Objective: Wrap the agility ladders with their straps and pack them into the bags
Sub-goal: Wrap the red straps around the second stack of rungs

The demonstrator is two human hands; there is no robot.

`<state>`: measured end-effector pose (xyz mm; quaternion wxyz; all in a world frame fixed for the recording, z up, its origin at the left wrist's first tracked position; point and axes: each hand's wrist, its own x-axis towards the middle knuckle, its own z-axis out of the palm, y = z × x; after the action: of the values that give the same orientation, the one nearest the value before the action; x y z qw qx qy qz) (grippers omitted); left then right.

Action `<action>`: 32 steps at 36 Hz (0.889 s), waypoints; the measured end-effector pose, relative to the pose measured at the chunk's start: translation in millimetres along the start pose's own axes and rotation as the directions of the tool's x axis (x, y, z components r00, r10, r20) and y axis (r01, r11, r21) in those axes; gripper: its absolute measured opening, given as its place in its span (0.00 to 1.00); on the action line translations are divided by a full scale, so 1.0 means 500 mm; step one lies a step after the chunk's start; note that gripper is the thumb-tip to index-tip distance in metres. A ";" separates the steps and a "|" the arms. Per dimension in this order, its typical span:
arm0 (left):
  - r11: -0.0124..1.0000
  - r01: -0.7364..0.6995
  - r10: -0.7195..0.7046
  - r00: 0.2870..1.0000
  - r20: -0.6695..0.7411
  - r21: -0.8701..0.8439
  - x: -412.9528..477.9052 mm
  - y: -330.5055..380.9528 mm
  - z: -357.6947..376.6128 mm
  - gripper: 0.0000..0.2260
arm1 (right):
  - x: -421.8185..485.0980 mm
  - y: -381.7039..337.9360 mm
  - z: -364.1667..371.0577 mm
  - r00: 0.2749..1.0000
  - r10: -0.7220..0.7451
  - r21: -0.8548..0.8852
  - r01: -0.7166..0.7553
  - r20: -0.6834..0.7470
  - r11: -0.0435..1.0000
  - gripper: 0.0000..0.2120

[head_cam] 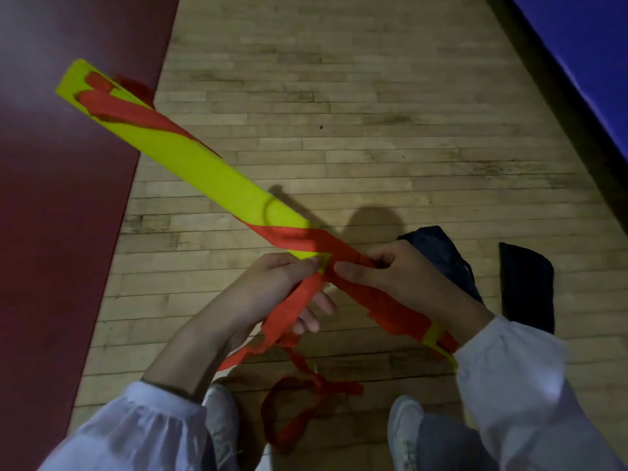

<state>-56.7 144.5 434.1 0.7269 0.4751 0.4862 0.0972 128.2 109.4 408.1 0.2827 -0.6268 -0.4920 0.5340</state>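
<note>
A bundle of yellow ladder rungs (210, 171) slants from the upper left down to the lower right, held above the wooden floor. A red strap (299, 237) winds around it in several places. My right hand (384, 273) grips the bundle over the red wraps near its lower end. My left hand (272, 287) pinches the strap just below the bundle, and the strap runs down across its fingers. The strap's loose tail (306, 392) hangs down in a loop between my shoes. A dark bag (441, 256) lies on the floor behind my right hand.
A second dark bag (526, 287) lies flat on the floor at the right. A dark red mat (61, 232) covers the left side. A blue mat (584, 69) runs along the upper right. My white shoes (404, 426) stand at the bottom.
</note>
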 end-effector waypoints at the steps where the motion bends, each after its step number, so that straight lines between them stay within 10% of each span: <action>1: 1.000 0.018 -0.018 1.000 -0.005 -0.005 0.001 0.001 0.000 0.17 | 0.000 -0.001 0.002 1.000 -0.029 -0.015 0.029 -0.012 0.999 0.30; 22: 0.998 0.055 -0.061 0.975 -0.215 -0.034 0.015 0.000 0.002 0.30 | 0.008 0.011 0.029 0.945 -0.261 -0.297 0.197 -0.195 0.934 0.22; 32: 0.997 0.072 -0.075 0.961 -0.265 -0.023 0.017 -0.007 0.002 0.21 | 0.001 0.006 0.028 0.993 -0.117 -0.211 0.119 0.024 0.970 0.19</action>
<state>-52.6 147.0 426.1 0.6613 0.4348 0.5959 0.1362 115.8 106.4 401.4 0.2428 -0.6200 -0.5840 0.4643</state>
